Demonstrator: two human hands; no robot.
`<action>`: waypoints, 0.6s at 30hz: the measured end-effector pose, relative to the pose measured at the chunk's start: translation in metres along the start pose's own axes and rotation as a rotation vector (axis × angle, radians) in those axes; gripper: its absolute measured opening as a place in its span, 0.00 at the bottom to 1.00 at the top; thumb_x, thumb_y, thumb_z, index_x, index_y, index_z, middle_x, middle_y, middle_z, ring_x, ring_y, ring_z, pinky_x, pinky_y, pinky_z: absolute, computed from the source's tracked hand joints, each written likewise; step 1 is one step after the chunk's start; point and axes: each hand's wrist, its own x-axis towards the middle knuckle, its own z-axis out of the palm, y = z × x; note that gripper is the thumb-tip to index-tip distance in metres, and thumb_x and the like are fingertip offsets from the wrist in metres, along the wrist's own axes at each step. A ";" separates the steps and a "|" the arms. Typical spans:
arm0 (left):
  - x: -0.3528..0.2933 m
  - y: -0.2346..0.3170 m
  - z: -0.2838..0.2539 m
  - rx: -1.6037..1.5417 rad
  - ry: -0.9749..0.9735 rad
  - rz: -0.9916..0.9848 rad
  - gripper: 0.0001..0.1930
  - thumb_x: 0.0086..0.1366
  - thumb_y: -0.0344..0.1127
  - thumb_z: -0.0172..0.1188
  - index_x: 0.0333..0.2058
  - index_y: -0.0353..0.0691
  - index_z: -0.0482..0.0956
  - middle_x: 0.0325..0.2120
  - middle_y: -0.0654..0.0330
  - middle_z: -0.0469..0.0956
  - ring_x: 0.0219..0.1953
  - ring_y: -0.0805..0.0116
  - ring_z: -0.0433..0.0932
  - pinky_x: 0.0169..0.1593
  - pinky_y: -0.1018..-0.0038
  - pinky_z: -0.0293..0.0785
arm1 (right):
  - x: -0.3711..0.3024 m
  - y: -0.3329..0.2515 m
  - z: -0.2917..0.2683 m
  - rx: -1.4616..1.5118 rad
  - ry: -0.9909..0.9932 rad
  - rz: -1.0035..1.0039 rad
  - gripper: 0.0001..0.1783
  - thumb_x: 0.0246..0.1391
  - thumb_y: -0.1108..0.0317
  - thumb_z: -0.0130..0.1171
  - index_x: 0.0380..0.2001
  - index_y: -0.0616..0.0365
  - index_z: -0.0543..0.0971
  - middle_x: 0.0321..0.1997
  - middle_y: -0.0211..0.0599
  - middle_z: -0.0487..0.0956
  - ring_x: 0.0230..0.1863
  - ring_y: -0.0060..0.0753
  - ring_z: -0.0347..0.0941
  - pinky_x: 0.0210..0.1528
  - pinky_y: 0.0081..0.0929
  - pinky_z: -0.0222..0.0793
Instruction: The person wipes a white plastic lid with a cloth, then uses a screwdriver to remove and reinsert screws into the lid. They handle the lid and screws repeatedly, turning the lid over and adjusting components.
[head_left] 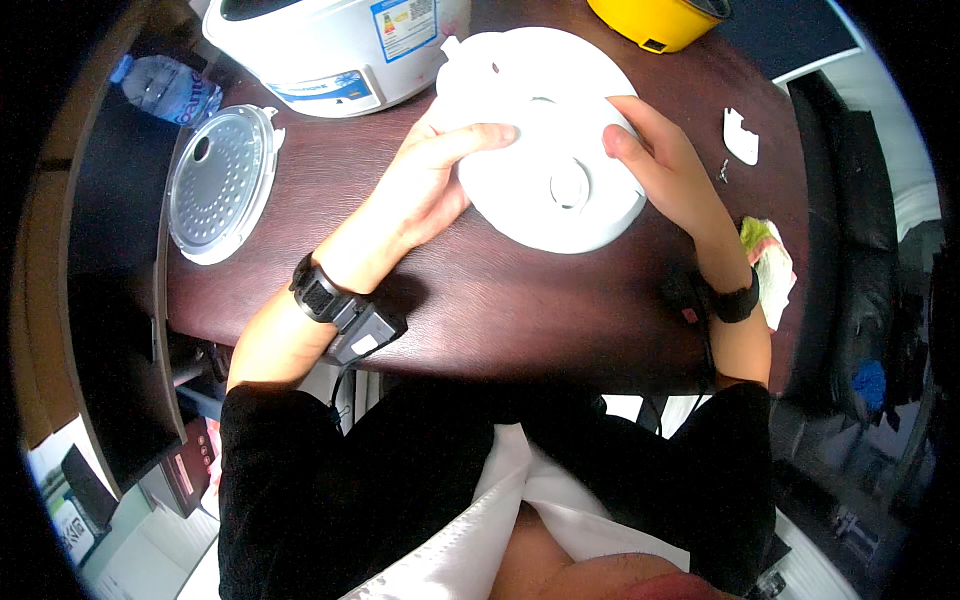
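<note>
Both my hands hold a white round rice cooker lid [530,210] above the dark reddish-brown table. Its face carries a small round raised part and a slot, and a tab sticks out at its upper left. My left hand [435,175] grips the left edge, thumb on top and the other fingers mostly hidden underneath. At the right edge, my right hand [662,165] has its thumb and index finger on the face, the rest curled out of sight. A translucent round inner lid with many small holes [222,190] lies to the left of my left hand.
A white rice cooker body [330,55] stands at the back left, beside a plastic water bottle [170,90]. At the back right is a yellow container [655,22]. A small white plastic piece [740,137], tiny screws [723,171] and a crumpled cloth [770,265] lie along the right side.
</note>
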 end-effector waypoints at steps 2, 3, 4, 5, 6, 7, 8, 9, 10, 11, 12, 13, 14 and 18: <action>-0.001 0.001 0.001 0.011 -0.010 0.007 0.28 0.60 0.28 0.60 0.59 0.34 0.61 0.52 0.54 0.70 0.56 0.62 0.70 0.60 0.63 0.68 | -0.001 -0.007 -0.001 -0.040 -0.015 0.033 0.20 0.61 0.59 0.52 0.49 0.64 0.72 0.38 0.45 0.80 0.40 0.29 0.76 0.44 0.28 0.69; -0.002 0.002 0.002 0.016 -0.015 0.010 0.28 0.60 0.29 0.60 0.58 0.34 0.61 0.52 0.54 0.71 0.56 0.62 0.71 0.60 0.64 0.69 | -0.001 -0.009 -0.002 -0.060 -0.023 0.050 0.20 0.61 0.59 0.52 0.49 0.64 0.72 0.38 0.45 0.80 0.40 0.29 0.76 0.44 0.28 0.69; -0.002 0.002 0.002 0.024 -0.014 0.010 0.28 0.60 0.29 0.60 0.58 0.33 0.62 0.52 0.54 0.71 0.55 0.63 0.71 0.59 0.64 0.69 | -0.002 -0.009 -0.002 -0.055 -0.025 0.033 0.20 0.61 0.59 0.52 0.49 0.64 0.72 0.38 0.46 0.80 0.40 0.30 0.76 0.44 0.28 0.69; -0.002 0.002 0.002 0.031 -0.012 0.011 0.27 0.60 0.30 0.61 0.57 0.33 0.63 0.51 0.54 0.72 0.54 0.63 0.72 0.59 0.65 0.69 | -0.002 -0.008 -0.002 -0.050 -0.027 0.017 0.20 0.61 0.59 0.52 0.49 0.64 0.72 0.38 0.47 0.80 0.40 0.31 0.76 0.44 0.29 0.70; -0.002 0.003 0.001 0.038 -0.011 0.011 0.27 0.60 0.30 0.61 0.57 0.33 0.64 0.50 0.53 0.73 0.53 0.63 0.73 0.58 0.65 0.70 | -0.002 -0.009 -0.003 -0.044 -0.030 0.001 0.20 0.61 0.59 0.52 0.49 0.64 0.71 0.38 0.47 0.79 0.40 0.32 0.76 0.44 0.30 0.70; -0.003 0.003 0.001 0.046 -0.008 0.011 0.27 0.60 0.30 0.61 0.56 0.32 0.64 0.50 0.53 0.73 0.52 0.63 0.74 0.58 0.66 0.70 | -0.002 -0.010 -0.002 -0.036 -0.030 0.004 0.20 0.61 0.59 0.52 0.49 0.64 0.71 0.38 0.48 0.79 0.40 0.34 0.77 0.44 0.30 0.70; -0.004 0.003 0.001 0.053 -0.005 0.010 0.26 0.59 0.31 0.62 0.55 0.32 0.65 0.49 0.53 0.74 0.51 0.63 0.74 0.57 0.66 0.71 | -0.002 -0.013 -0.002 -0.028 -0.029 0.008 0.20 0.61 0.59 0.52 0.48 0.64 0.71 0.38 0.49 0.79 0.40 0.35 0.77 0.44 0.31 0.70; -0.004 0.003 0.001 0.060 -0.003 0.009 0.26 0.59 0.31 0.62 0.55 0.31 0.66 0.49 0.53 0.75 0.51 0.64 0.75 0.57 0.66 0.71 | -0.003 -0.015 -0.002 -0.020 -0.029 0.012 0.20 0.61 0.59 0.52 0.48 0.64 0.71 0.38 0.49 0.79 0.41 0.37 0.77 0.44 0.31 0.70; -0.005 0.004 0.002 0.071 0.006 0.030 0.26 0.59 0.31 0.62 0.54 0.31 0.67 0.48 0.53 0.75 0.50 0.64 0.76 0.56 0.67 0.72 | -0.003 -0.017 -0.003 -0.039 -0.028 0.016 0.20 0.61 0.59 0.52 0.48 0.64 0.71 0.38 0.50 0.79 0.41 0.38 0.77 0.44 0.31 0.70; -0.006 0.004 0.003 0.082 0.014 0.051 0.25 0.59 0.31 0.62 0.54 0.31 0.67 0.47 0.53 0.76 0.49 0.64 0.76 0.56 0.67 0.72 | -0.004 -0.018 -0.003 -0.058 -0.027 0.019 0.20 0.61 0.59 0.52 0.48 0.64 0.71 0.38 0.51 0.79 0.41 0.39 0.78 0.44 0.31 0.70; -0.007 0.004 0.004 0.093 0.023 0.072 0.24 0.59 0.31 0.62 0.53 0.31 0.68 0.47 0.53 0.76 0.48 0.64 0.77 0.55 0.67 0.73 | -0.005 -0.020 -0.003 -0.077 -0.026 0.023 0.20 0.60 0.59 0.52 0.47 0.64 0.72 0.38 0.51 0.79 0.42 0.39 0.78 0.44 0.31 0.70; -0.008 0.005 0.004 0.110 0.019 0.077 0.25 0.58 0.31 0.63 0.53 0.30 0.68 0.47 0.53 0.76 0.48 0.64 0.77 0.55 0.67 0.73 | -0.005 -0.022 -0.005 -0.073 -0.044 0.024 0.19 0.60 0.59 0.53 0.47 0.64 0.72 0.37 0.52 0.79 0.41 0.40 0.78 0.44 0.31 0.70; -0.009 0.006 0.004 0.127 0.016 0.082 0.25 0.58 0.31 0.63 0.53 0.30 0.68 0.46 0.53 0.76 0.48 0.65 0.77 0.55 0.68 0.73 | -0.005 -0.024 -0.007 -0.069 -0.061 0.025 0.19 0.60 0.60 0.53 0.47 0.64 0.72 0.37 0.52 0.79 0.41 0.41 0.78 0.44 0.31 0.70; -0.011 0.011 0.010 0.184 -0.008 0.121 0.25 0.57 0.30 0.63 0.53 0.29 0.68 0.46 0.52 0.77 0.47 0.65 0.77 0.54 0.68 0.73 | -0.010 -0.032 -0.005 -0.046 -0.037 0.034 0.20 0.59 0.59 0.55 0.46 0.64 0.72 0.36 0.52 0.79 0.39 0.42 0.78 0.42 0.32 0.70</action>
